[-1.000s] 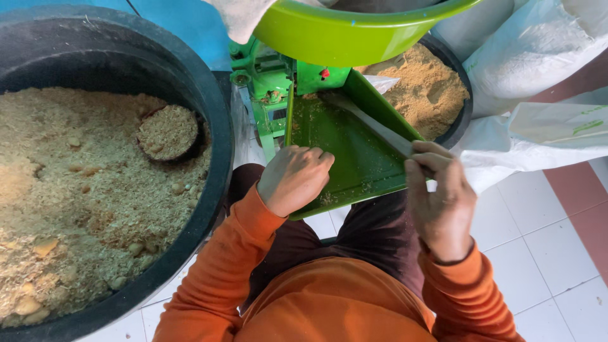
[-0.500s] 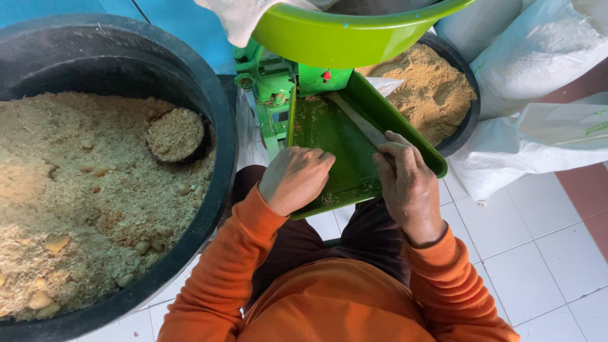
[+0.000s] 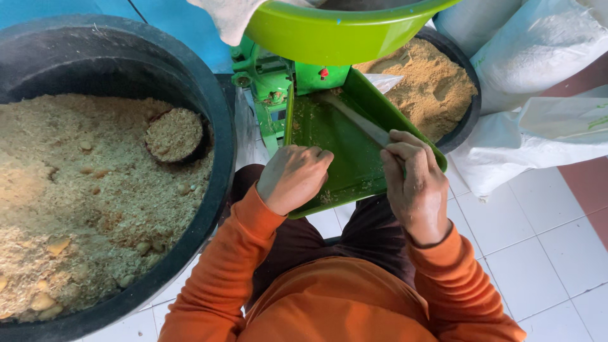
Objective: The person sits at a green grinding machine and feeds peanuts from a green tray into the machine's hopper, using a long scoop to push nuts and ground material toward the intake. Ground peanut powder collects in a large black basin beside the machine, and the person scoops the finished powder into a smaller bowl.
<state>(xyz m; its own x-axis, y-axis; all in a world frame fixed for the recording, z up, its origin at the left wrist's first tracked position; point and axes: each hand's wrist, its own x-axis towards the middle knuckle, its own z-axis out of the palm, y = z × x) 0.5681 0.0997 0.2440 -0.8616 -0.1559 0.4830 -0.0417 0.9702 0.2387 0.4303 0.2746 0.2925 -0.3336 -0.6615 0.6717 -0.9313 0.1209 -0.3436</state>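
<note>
Green tray [image 3: 342, 158], dusted with tan specks. Lime-green bowl [image 3: 335, 31] above. Green machine [image 3: 266, 82] with one red dot. Black tub [image 3: 215, 126] of mottled tan and yellow meal [image 3: 82, 202]. Second black tub [image 3: 465, 123] of darker brown meal [image 3: 424, 82]. Orange sleeves [image 3: 234, 259]. White sacks [image 3: 538, 57]. White tiles [image 3: 532, 247]; red tiles [image 3: 589, 183]. Blue wall [image 3: 164, 19].
</note>
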